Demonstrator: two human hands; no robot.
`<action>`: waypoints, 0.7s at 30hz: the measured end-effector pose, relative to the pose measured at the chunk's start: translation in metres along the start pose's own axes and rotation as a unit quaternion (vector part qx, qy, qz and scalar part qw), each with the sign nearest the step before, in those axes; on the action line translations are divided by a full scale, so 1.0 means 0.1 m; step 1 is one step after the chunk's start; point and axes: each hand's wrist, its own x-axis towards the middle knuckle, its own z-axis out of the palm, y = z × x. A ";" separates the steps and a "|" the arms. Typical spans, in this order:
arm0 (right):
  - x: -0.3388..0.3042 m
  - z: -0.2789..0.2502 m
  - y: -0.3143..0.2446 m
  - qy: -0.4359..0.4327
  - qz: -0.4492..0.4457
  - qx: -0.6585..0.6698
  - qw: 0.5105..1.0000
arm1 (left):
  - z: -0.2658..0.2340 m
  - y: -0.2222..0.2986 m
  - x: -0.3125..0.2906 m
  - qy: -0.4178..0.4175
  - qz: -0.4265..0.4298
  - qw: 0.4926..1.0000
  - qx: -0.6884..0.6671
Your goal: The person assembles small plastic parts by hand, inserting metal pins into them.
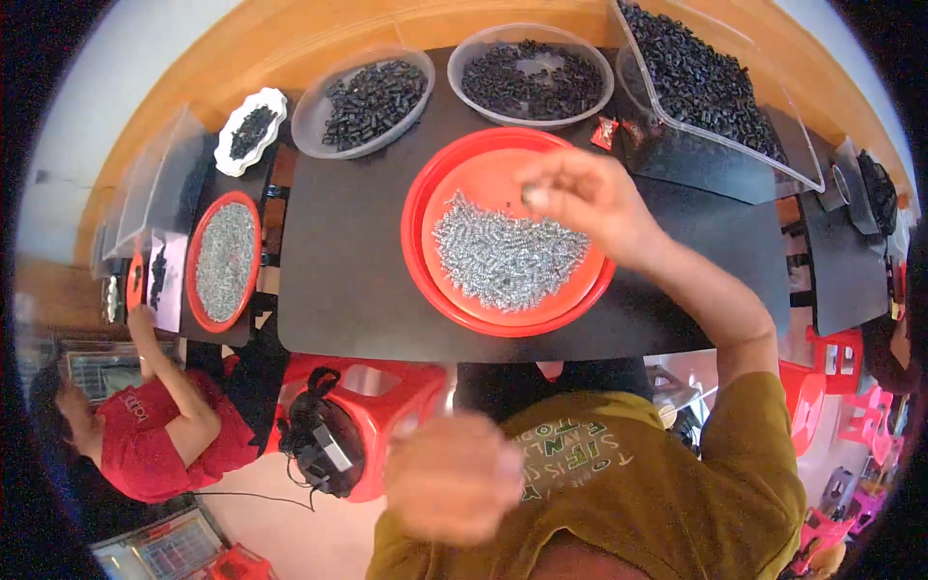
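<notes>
My right hand point(592, 201) is over the right rim of a round red tray point(414, 232), thumb and fingers pinched together. Something small and dull shows at the fingertips, too small to name. Inside the tray lies a heap of small silvery metal pieces point(507, 259) that look like little springs. My left hand point(449, 478) is raised close in front of my chest, smeared by motion. Its fingers cannot be made out, nor whether it holds anything.
Behind the tray stand two round clear tubs point(307, 135) point(464, 97) and a large clear bin point(667, 116), all with small black parts. A red wrapper point(605, 132) lies beside the bin. At left, a person in red point(174, 425) works by another red tray point(253, 261). A red stool point(391, 387) stands nearby.
</notes>
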 end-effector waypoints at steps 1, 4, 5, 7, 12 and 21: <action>-0.10 0.01 0.02 0.009 0.009 0.008 1.000 | 0.22 -0.29 -0.17 0.062 -0.037 0.984 -0.161; -0.26 0.07 0.01 -0.001 0.011 0.023 1.000 | 0.42 -0.78 -0.63 0.088 -0.310 0.791 -0.520; -0.30 0.07 0.01 -0.004 0.013 0.026 1.000 | 0.54 -0.90 -0.87 0.132 -0.406 0.677 -0.600; -0.34 0.03 0.00 -0.006 0.020 0.053 0.998 | 0.74 -0.98 -1.27 0.205 -0.451 0.555 -0.668; -0.32 0.00 0.09 0.000 0.030 -0.010 0.999 | 0.17 -0.54 -1.49 -0.051 -0.442 0.760 -0.474; -0.35 0.08 0.25 -0.056 0.065 -0.025 0.996 | -0.12 0.37 -1.52 0.077 -0.487 0.817 -0.298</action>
